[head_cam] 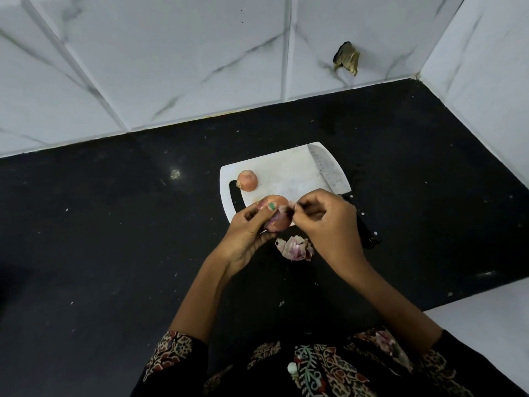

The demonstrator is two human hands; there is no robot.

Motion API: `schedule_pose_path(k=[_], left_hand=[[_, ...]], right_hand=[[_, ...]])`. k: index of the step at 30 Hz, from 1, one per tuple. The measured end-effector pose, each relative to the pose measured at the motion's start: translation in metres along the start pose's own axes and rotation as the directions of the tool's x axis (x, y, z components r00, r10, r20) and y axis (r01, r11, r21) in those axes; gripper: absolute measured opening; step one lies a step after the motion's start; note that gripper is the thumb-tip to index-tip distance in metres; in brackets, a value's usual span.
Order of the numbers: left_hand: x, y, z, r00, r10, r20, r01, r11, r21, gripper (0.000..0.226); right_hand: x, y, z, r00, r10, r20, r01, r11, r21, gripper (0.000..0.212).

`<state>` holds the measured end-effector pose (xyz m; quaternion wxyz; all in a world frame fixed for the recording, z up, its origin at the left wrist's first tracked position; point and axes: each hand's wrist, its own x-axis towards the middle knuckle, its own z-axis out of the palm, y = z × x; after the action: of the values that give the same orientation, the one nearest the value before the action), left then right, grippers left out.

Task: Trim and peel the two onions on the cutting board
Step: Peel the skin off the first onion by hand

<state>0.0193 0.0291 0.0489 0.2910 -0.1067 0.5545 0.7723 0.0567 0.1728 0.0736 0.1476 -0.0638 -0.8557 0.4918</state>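
Head view looks down on the left hand (248,224) curled round an onion (276,214), cradling it above the near edge of the cutting board (282,173), thumb laid over its top. The right hand (323,217) meets it from the side, fingertips pinched on a flap of skin (289,208) at the onion's right end. That skin looks papery and brittle, likely to tear in small pieces, so it is best taken at a lifted edge near the cut end and drawn along the curve. The onion itself should be firm, light and round, and probably slick once bared, so a cupped palm suits it. Loose peelings (294,247) lie on the dark counter (114,224) just below the hands. A second onion (248,180) sits unpeeled on the board beside its handle slot, and a knife (326,170) rests along the board's right edge.
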Motion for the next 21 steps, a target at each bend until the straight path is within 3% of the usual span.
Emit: schedule_pose_path(k=[4,8,10,11,13,16,18,20,21], left_hand=[[-0.002,0.0,-0.002,0.999,-0.041,0.026,0.043,0.995,-0.09,0.027],[-0.004,0.0,-0.003,0.998,-0.043,0.056,0.049,0.992,-0.116,0.036],[-0.005,0.001,-0.003,0.994,-0.044,0.095,0.059,0.984,-0.166,0.038],[-0.005,0.001,-0.003,0.992,-0.044,0.119,0.067,0.978,-0.197,0.04],[-0.004,0.002,-0.004,0.986,-0.044,0.162,0.082,0.968,-0.239,0.043],[-0.003,0.001,-0.004,0.982,-0.046,0.185,0.087,0.972,-0.217,0.052],[-0.002,0.0,-0.004,0.983,-0.052,0.176,0.08,0.984,-0.158,0.061],[-0.001,-0.001,-0.002,0.987,-0.071,0.145,0.088,0.99,-0.11,0.066],[-0.001,-0.001,0.0,0.988,-0.088,0.128,0.102,0.989,-0.109,0.065]], right_hand=[[0.003,-0.006,-0.003,0.961,0.274,0.027,-0.271,0.927,0.259,0.008],[0.006,-0.007,-0.004,0.835,0.53,0.147,-0.499,0.618,0.608,0.012],[0.008,0.003,-0.004,0.765,0.621,0.17,-0.556,0.504,0.66,0.013],[0.008,0.009,-0.003,0.741,0.655,0.15,-0.573,0.5,0.649,0.011],[0.005,0.021,-0.002,0.733,0.678,0.058,-0.577,0.574,0.581,0.007],[-0.003,0.036,-0.002,0.839,0.539,-0.066,-0.498,0.812,0.303,0.005],[-0.004,0.043,-0.002,0.917,0.399,-0.017,-0.398,0.917,0.032,0.01],[-0.004,0.044,-0.002,0.942,0.321,0.096,-0.296,0.932,-0.211,0.022],[-0.004,0.042,-0.002,0.945,0.305,0.118,-0.268,0.93,-0.251,0.027]])
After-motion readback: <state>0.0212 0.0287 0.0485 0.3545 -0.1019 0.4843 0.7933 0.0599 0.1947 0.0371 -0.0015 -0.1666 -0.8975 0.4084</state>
